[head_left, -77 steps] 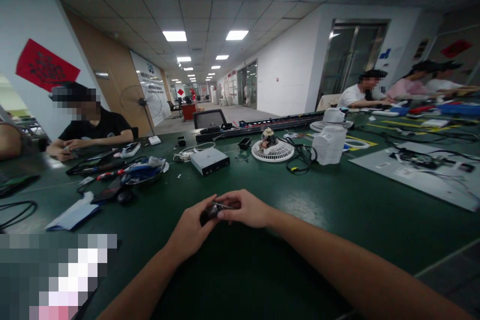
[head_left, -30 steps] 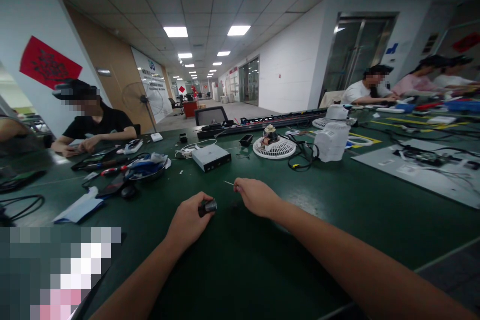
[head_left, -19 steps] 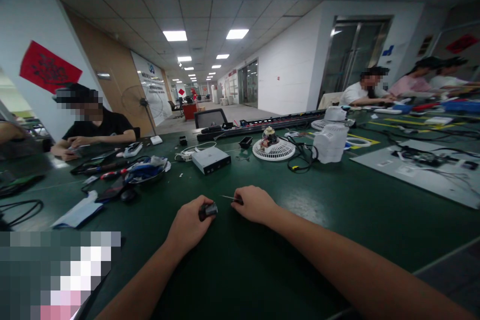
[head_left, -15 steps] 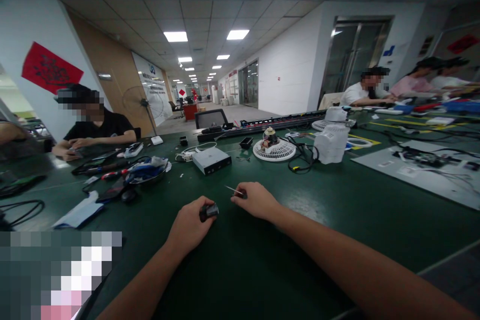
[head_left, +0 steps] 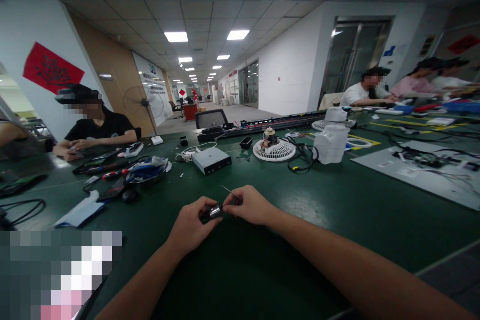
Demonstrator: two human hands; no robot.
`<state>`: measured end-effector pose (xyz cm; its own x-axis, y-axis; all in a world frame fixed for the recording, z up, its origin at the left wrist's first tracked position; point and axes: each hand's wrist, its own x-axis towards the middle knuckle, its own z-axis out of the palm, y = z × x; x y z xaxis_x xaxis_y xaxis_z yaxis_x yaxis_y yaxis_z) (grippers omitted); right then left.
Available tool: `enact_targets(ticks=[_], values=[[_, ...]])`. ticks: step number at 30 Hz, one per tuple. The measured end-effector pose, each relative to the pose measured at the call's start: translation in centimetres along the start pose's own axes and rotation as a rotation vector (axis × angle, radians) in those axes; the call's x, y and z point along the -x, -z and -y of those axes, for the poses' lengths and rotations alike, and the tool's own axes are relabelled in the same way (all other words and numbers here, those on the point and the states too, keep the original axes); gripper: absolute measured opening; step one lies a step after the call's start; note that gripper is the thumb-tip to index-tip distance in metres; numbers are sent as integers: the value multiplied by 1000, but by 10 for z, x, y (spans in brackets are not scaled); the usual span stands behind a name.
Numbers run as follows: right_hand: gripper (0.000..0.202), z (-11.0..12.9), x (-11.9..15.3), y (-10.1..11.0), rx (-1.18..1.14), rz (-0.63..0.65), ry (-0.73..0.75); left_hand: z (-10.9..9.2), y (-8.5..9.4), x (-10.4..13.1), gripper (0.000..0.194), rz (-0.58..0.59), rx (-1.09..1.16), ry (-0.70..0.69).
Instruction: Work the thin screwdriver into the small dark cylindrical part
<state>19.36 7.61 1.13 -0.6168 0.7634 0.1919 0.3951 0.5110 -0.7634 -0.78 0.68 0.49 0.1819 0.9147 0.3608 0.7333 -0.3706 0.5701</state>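
Observation:
Between the thumb and fingers of my left hand (head_left: 189, 222) is a small black and silver cylinder (head_left: 215, 211), lying roughly sideways. My right hand (head_left: 251, 205) is closed on a thin tool with a metal shaft (head_left: 229, 191), which points up and to the left. Its handle is hidden in the palm, so its exact kind does not show. The right fingertips meet the right end of the cylinder. Both hands are just above the green table (head_left: 240, 270). Beyond them lies a grey, box-shaped disc drive (head_left: 212, 161).
Farther back are a white fan grille with an exposed motor (head_left: 274, 147), a white housing (head_left: 330, 145) and a small black tray (head_left: 246, 142). A flat panel with cables (head_left: 412, 170) lies right. Tools and cloth (head_left: 146, 170) clutter the left. Co-workers sit on both sides.
My right hand has moved left and slightly down to the cylinder, its fingertips now at the cylinder's end. The cylinder has turned, showing more of its silver side.

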Motion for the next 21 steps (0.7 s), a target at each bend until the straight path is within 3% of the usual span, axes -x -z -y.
enact_targets(ticks=[7,15,21], values=[[22,-3,-3,1,-35,-48,-59,-3,2,1,26,10,25,-99],[21,-8,-4,-2,-260,74,-116,1,2,2,29,18,61,-134],[22,-10,-3,-6,-252,102,-255,2,2,1,29,57,17,-118]])
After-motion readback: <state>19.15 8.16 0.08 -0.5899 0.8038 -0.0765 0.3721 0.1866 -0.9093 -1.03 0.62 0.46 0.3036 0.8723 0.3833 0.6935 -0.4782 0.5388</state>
